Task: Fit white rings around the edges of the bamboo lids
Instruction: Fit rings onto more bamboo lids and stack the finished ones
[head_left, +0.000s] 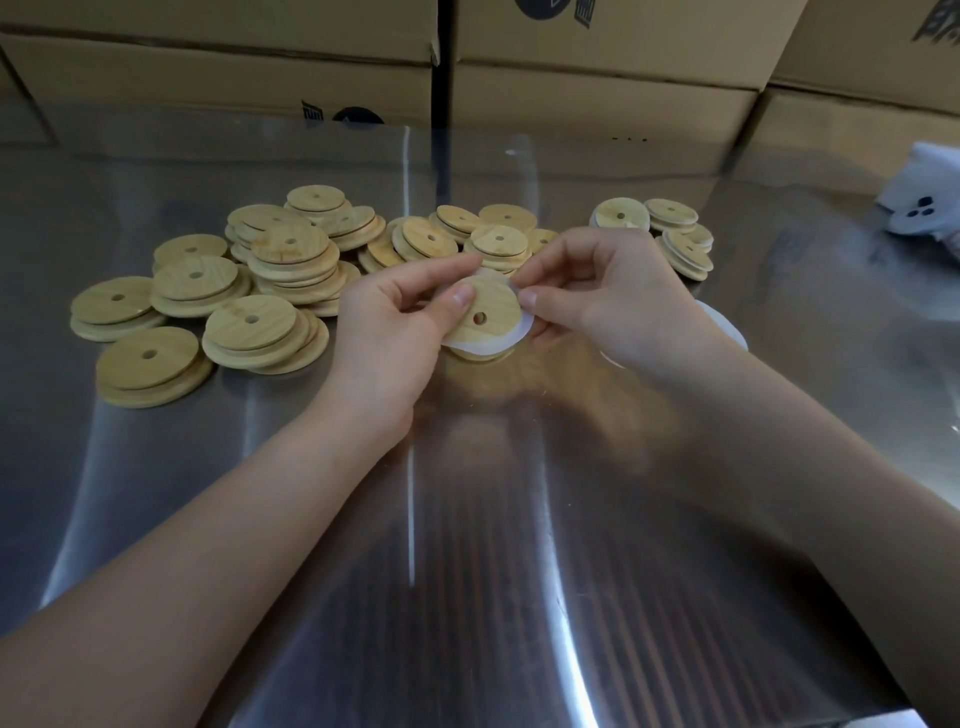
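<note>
Above the middle of the steel table, both hands hold one round bamboo lid (493, 306) with a small hole. A white ring (488, 344) lies around its lower and right edge. My left hand (395, 332) grips the lid from the left, thumb on its top face. My right hand (597, 296) pinches the ring at the lid's right edge. Several loose bamboo lids (249, 291) lie piled on the table to the left and behind. A smaller group of lids (670, 234) sits at the back right.
More white rings (727, 325) peek out from behind my right wrist. Cardboard boxes (597, 78) wall off the far side of the shiny steel table (467, 519). A white bag (924, 197) lies at the right edge.
</note>
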